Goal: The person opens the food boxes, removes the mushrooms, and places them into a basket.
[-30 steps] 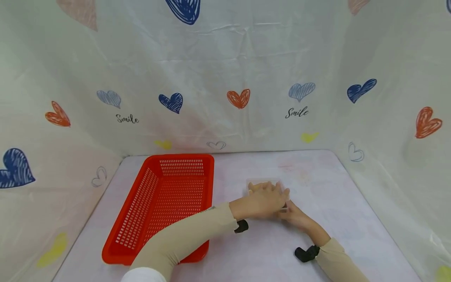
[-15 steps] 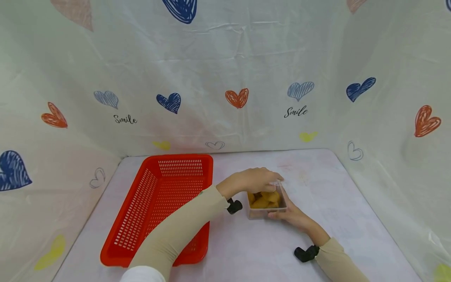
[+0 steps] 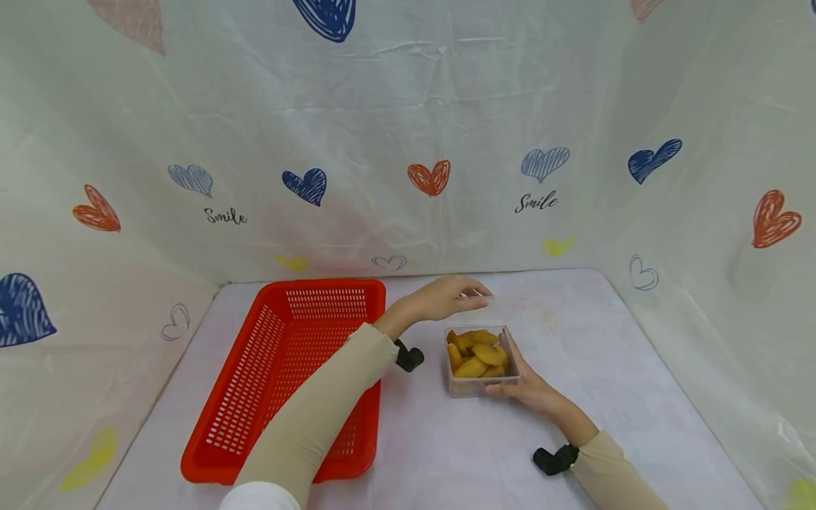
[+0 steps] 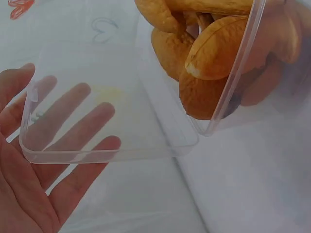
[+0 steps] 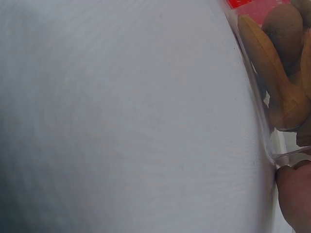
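Note:
My left hand [image 3: 441, 297] holds a clear plastic lid [image 4: 131, 131] up behind the box, thumb at one edge and fingers showing through it. The lid is hard to make out in the head view. Below it a clear plastic box [image 3: 470, 387] stands uncovered on the table. Several curved golden-brown pieces [image 3: 488, 354] fill it, looking somewhat like large nuts or small rolls. My right hand [image 3: 534, 387] grips the box's right side, thumb at the front; its other fingers are mostly hidden behind the wall. The right wrist view shows the thumb [image 5: 297, 194] against the box's corner.
A red slotted plastic basket [image 3: 377, 425] stands on the left of the white table [image 3: 446, 453], partly under my left sleeve [image 3: 319, 411]. A white sheet [image 3: 363, 113] printed with hearts hangs behind and at both sides.
Both hands were together over the covered box. My left hand has lifted the lid off and carried it back and left, uncovering the pieces. The right hand stays at the box.

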Motion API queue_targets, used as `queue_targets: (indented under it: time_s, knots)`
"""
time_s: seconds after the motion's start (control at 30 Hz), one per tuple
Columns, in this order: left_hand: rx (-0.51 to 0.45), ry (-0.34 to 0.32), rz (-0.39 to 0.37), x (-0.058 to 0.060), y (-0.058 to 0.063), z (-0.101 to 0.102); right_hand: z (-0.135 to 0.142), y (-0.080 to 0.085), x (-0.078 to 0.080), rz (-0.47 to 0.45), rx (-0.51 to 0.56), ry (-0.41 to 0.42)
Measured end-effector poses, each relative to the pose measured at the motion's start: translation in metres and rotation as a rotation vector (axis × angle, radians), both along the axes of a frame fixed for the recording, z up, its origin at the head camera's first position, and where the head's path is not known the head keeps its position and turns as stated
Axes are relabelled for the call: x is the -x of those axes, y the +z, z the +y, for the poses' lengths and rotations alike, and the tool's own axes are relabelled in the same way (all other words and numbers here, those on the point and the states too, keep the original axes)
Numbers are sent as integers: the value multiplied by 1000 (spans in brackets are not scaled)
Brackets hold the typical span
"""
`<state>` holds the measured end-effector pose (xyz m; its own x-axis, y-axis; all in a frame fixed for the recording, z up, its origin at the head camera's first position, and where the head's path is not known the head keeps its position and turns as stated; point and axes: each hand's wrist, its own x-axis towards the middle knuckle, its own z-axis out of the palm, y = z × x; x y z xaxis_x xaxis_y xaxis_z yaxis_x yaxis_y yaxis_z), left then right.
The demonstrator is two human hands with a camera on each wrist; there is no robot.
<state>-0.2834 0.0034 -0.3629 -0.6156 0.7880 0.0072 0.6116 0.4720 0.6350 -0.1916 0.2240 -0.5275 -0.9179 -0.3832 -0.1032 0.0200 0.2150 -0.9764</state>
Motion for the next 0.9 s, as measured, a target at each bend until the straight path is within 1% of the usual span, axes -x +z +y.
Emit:
queue_targets:
  time_s: [0.13,0.2,0.3,0.4,0.57,0.67,0.77,0.83,0.9]
  knots:
    - [-121,29,-101,8,-7,-5,0,-2,1,-13,3,-4]
    - [-172,60,-159,11,-11,-6,1,-3,1,-22,-2,-5]
    - [-240,107,-220,16,-17,-8,0,-1,0,-30,-8,-3]
    - [-305,138,-249,20,-22,-10,-2,7,-3,-35,0,3]
    - [-407,198,-271,27,-30,-12,-6,23,-9,-46,28,15]
    - [-456,267,-277,31,-36,-12,-6,27,-10,-47,28,17]
    - [-502,356,-294,36,-44,-11,-6,24,-9,-42,26,14]
    - [-544,414,-328,38,-48,-10,-4,19,-6,-39,27,12]
    - [-592,464,-378,39,-52,-10,-3,12,-4,-32,26,8]
